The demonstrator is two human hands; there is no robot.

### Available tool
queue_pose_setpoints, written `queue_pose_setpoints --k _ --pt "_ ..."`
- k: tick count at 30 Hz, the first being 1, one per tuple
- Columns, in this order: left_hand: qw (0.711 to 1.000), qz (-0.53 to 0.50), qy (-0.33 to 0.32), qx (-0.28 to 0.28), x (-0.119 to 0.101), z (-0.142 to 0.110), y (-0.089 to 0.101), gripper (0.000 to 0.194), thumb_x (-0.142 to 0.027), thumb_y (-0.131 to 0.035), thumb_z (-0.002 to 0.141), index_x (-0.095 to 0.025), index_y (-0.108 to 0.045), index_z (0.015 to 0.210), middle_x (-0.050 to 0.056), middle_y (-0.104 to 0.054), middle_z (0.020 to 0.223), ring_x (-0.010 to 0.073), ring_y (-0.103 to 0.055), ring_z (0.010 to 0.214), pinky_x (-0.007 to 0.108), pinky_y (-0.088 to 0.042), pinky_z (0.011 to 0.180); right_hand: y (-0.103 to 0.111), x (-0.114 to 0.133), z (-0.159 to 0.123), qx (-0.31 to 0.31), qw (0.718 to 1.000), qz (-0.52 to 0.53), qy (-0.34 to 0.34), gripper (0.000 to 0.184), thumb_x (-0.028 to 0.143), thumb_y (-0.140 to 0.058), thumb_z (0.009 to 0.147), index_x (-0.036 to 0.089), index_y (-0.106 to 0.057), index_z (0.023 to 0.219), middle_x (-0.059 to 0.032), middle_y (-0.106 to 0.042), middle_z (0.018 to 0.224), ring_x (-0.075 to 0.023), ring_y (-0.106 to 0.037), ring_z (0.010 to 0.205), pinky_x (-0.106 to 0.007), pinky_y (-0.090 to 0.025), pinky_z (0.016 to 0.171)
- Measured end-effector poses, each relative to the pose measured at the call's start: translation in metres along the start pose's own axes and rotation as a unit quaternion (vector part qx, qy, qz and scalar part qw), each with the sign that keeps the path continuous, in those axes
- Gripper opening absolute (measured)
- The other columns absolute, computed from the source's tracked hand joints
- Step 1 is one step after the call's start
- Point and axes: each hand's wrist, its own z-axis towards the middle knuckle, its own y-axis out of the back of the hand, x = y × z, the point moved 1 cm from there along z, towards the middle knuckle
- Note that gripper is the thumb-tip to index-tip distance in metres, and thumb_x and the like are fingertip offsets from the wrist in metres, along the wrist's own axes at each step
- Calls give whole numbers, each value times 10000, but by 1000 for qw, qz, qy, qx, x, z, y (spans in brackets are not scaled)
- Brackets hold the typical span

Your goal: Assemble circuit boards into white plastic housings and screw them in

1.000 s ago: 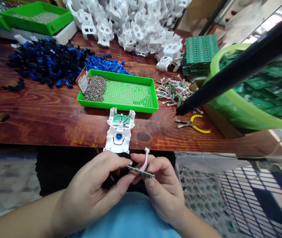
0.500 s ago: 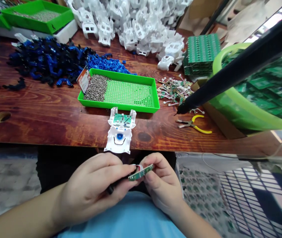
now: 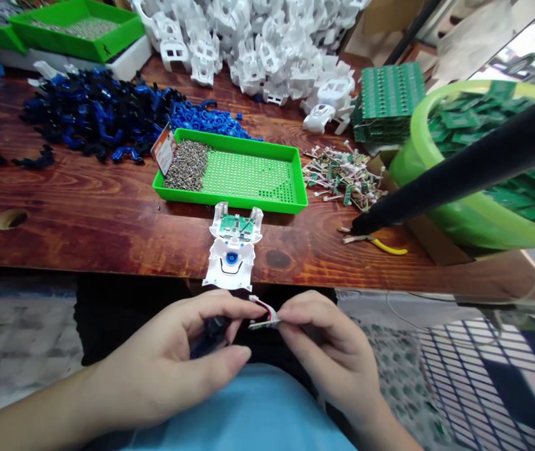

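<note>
My right hand [image 3: 331,351] pinches a small green circuit board [image 3: 262,324] between thumb and fingertips, seen nearly edge-on. White and red wires [image 3: 271,311] rise from the board and end in a white connector near my left index fingertip. My left hand [image 3: 164,357] curls around a dark blue and black plastic part [image 3: 212,333], partly hidden in the palm. Its thumb is apart from the board. Just beyond my hands, at the table edge, lies a white plastic shell [image 3: 223,275]. Behind that sits another white shell piece [image 3: 258,232] with a green board inside.
A green tray [image 3: 230,202] of screws stands mid-table, with blue-black parts [image 3: 98,119] left and white shells [image 3: 267,56] behind. Wired boards [image 3: 342,175], yellow-handled cutters [image 3: 387,248] and a green tub [image 3: 403,150] are right. A thick black rod [image 3: 436,181] slants across them.
My left thumb and index finger have spread away from the board. The board has turned edge-on in my right fingers, and its wires and connector now show. The view has shifted slightly.
</note>
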Motion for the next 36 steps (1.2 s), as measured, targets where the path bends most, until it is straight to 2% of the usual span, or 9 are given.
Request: queue_pose_setpoints --k 6,9,13,17,22,24,27,30,36 --pt "971 -164 131 113 10 -8 -2 452 -98 -468 856 -298 -477 1261 39 -671 1045 84 -568 649 185 -485 574 11 -3 -6 -160 985 42 -46 329 42 -606 854 304 -664 1044 3 -677 941 -112 -658 852 -223 -557 765" --pt "970 -109 150 155 7 -2 -5 232 -140 -413 904 -253 -488 1092 -6 -666 865 83 -485 577 180 -442 535 6 7 1 -48 999 19 0 372 29 -577 864 316 -653 1087 1 -688 932 -123 -649 864 -244 -553 760" --pt "986 5 76 151 -2 6 -7 129 -204 -433 895 -212 -562 887 -27 -596 729 124 -557 664 206 -486 594 -10 17 12 125 990 15 64 332 68 -562 875 269 -617 1133 -32 -702 907 -156 -668 862 -287 -566 751" --pt "988 16 55 146 -5 4 -6 118 -177 -456 893 -211 -563 928 -1 -651 886 149 -628 824 239 -527 732 -20 12 14 148 981 -5 127 376 30 -552 851 224 -585 1171 -59 -702 967 -155 -663 944 -297 -558 842" --pt "981 31 88 173 1 3 -9 96 -163 -515 827 -203 -552 905 -6 -632 822 153 -602 732 252 -516 651 -15 7 9 174 970 -29 164 391 46 -515 867 195 -557 1226 -88 -704 1006 -153 -662 993 -282 -555 884" --pt "981 -30 118 154 5 5 -10 81 -181 -548 813 -195 -588 883 -6 -644 812 143 -603 723 246 -513 653 -11 6 7 161 970 -49 177 416 55 -499 872 202 -542 1259 -90 -700 1031 -156 -657 1012 -287 -557 887" --pt "975 -165 145 43 10 7 -8 179 -156 -603 796 -218 -632 961 -22 -677 818 97 -608 662 200 -510 609 -6 4 2 86 978 -88 169 489 -3 -517 826 221 -551 1259 -83 -692 1020 -159 -652 1007 -291 -561 865" --pt "984 -141 98 -50 9 6 -4 178 -122 -642 774 -227 -681 911 -27 -693 786 85 -628 678 166 -516 616 -9 -2 -4 26 990 -70 120 504 -44 -546 794 246 -583 1204 -56 -687 960 -146 -657 914 -268 -564 786" --pt "989 -136 20 -60 5 5 -9 264 -33 -628 774 -259 -641 910 -68 -690 819 50 -650 720 98 -527 643 -25 -5 -6 -21 996 -10 90 407 -1 -585 806 261 -620 1115 -35 -690 897 -129 -653 810 -233 -563 722"
